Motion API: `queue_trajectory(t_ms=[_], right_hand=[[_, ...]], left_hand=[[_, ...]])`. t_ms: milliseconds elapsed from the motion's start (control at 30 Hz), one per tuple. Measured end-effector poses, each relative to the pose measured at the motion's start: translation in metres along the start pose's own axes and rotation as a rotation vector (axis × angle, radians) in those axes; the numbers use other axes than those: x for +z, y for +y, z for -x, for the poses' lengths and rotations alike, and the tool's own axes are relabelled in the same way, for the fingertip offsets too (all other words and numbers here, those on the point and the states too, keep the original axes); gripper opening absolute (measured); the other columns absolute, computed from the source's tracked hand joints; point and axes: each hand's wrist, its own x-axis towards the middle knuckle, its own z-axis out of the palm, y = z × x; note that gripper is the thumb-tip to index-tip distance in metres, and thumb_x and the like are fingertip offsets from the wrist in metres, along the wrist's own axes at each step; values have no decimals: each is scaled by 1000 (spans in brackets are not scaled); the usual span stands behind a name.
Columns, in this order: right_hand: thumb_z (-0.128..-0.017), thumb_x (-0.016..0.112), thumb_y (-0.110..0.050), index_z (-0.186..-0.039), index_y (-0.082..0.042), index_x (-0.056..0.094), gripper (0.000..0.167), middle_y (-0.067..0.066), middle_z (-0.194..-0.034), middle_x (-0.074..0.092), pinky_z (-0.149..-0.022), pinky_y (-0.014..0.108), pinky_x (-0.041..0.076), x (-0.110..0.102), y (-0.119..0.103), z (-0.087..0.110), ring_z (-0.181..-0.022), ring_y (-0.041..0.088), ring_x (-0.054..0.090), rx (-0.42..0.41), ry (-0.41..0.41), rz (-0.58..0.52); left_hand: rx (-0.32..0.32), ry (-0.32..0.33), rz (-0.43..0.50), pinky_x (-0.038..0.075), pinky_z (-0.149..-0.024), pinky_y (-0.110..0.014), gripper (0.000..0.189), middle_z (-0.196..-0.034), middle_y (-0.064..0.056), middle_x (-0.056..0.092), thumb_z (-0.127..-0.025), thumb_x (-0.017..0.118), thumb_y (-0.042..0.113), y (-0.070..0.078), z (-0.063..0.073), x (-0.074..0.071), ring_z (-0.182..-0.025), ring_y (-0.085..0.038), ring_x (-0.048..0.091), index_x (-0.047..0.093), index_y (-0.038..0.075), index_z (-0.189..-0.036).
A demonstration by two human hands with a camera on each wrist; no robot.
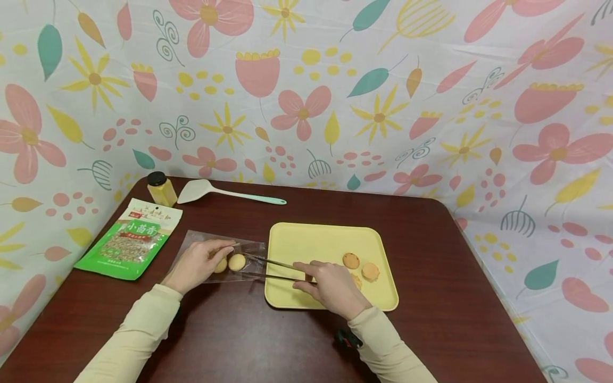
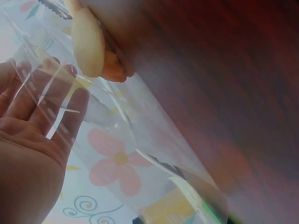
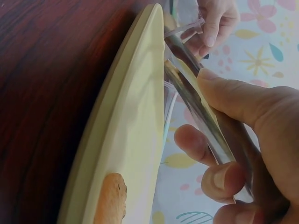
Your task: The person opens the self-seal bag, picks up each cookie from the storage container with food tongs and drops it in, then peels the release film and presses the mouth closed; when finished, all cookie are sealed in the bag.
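My left hand [image 1: 203, 260] pinches the upper edge of a clear plastic bag [image 1: 198, 239]; in the left wrist view its fingers show through the film. Two round pale cookies [image 1: 237, 262] lie in the bag, one partly hidden behind that hand. From the right, my right hand [image 1: 332, 287] grips metal tongs [image 1: 280, 263], thumb on one side and fingers on the other. The tongs' arms are spread and cross the tray's left rim, with their tips at the bag's open end beside the cookies. Under the right hand is a yellow tray [image 1: 306, 239].
Several cookies [image 1: 370, 272] lie on the tray's right part, one partly behind the right hand. At the back left stand a yellow jar with a black lid [image 1: 162, 189] and a white spatula [image 1: 195, 190]. A green seasoning packet [image 1: 129, 239] lies left of the bag.
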Motion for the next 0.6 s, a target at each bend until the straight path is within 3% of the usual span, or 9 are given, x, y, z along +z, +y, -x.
queue_trajectory(t_ms=[333,600], right_hand=[[-86,72,-42,-121,-20,70,41,-16,-74,59,-46,17,38,-5,2,3,-53,-3,48,20,-12,-27],[-88,71,-42,-123,-20,69,42,-15,-75,60,-49,17,39,-9,5,6,-53,-4,47,40,-37,-51]], left_hand=[[-22,-20,9,51,-75,-37,24,-110,-5,71,-98,61,23,0,1,-1,-89,-14,64,72,11,-116],[-20,-17,2,53,-78,-40,24,-110,-5,71,-98,60,23,-1,1,0,-95,-17,66,72,11,-116]])
